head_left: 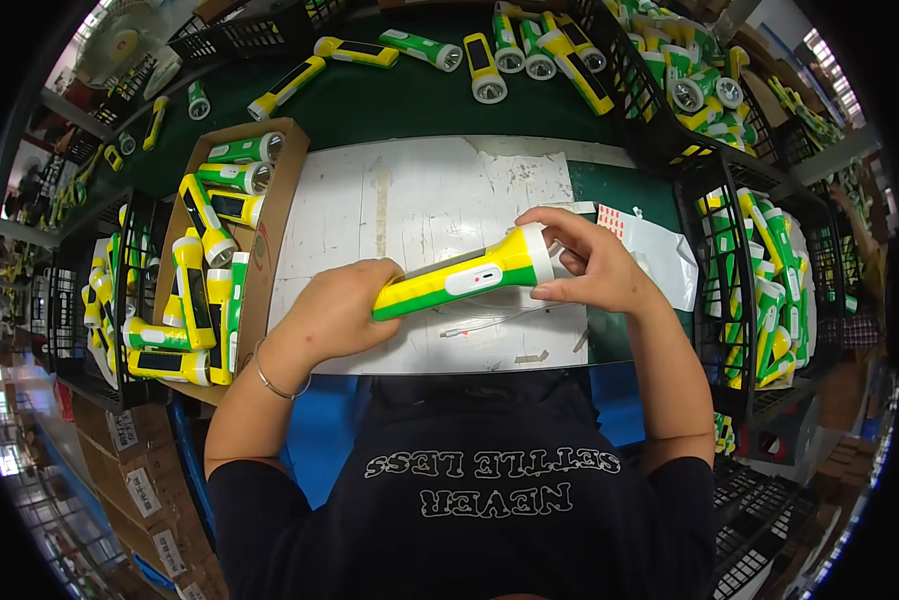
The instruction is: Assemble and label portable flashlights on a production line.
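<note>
A yellow and green flashlight [462,278] lies sideways in both my hands above a white work mat [420,200]. My left hand [335,310] is wrapped around its handle end, a thin bracelet on that wrist. My right hand [588,265] grips the lamp head, fingers curled over its rim. A white switch panel with a small red dot faces up on the flashlight's body.
A cardboard tray [282,180] on the left holds several finished flashlights. Black wire baskets [715,260] on the right and at back right are full of more. Loose flashlights [490,65] lie on the green belt behind. A sheet of red dot stickers [615,218] sits near my right hand.
</note>
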Tool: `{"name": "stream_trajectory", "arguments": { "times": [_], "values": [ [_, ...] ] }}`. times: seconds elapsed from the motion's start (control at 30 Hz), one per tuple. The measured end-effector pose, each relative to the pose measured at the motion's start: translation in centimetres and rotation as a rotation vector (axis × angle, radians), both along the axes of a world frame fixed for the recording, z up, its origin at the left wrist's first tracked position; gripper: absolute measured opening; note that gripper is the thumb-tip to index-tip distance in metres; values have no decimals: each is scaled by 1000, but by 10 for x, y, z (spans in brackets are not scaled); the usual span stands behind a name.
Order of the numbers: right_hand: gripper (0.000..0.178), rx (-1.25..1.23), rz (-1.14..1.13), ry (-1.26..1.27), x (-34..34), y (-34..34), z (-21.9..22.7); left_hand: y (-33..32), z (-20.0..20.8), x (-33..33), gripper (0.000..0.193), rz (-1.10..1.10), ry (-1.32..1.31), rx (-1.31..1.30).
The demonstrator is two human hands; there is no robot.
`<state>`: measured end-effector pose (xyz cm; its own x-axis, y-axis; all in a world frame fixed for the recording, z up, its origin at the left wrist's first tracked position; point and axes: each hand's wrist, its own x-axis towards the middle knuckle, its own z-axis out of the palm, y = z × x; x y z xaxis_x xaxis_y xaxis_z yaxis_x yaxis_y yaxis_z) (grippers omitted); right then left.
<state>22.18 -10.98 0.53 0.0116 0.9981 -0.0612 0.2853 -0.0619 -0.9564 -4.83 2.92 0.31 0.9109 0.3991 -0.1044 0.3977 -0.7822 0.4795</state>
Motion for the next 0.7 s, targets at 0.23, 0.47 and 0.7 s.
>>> {"name": "stream_trajectory", "arguments": {
  "times": [0.23,0.47,0.7],
  "values": [
    [48,-19,-150,228,-36,20,-55,-12,-27,22,56,149,-349,-572],
    [20,132,-132,-662,-80,29,-88,-17,-61,22,60,455,-435,-626],
    [21,101,-158,-666,-73,26,-71,-15,-71,31,60,439,-447,-590]
  ]
}}
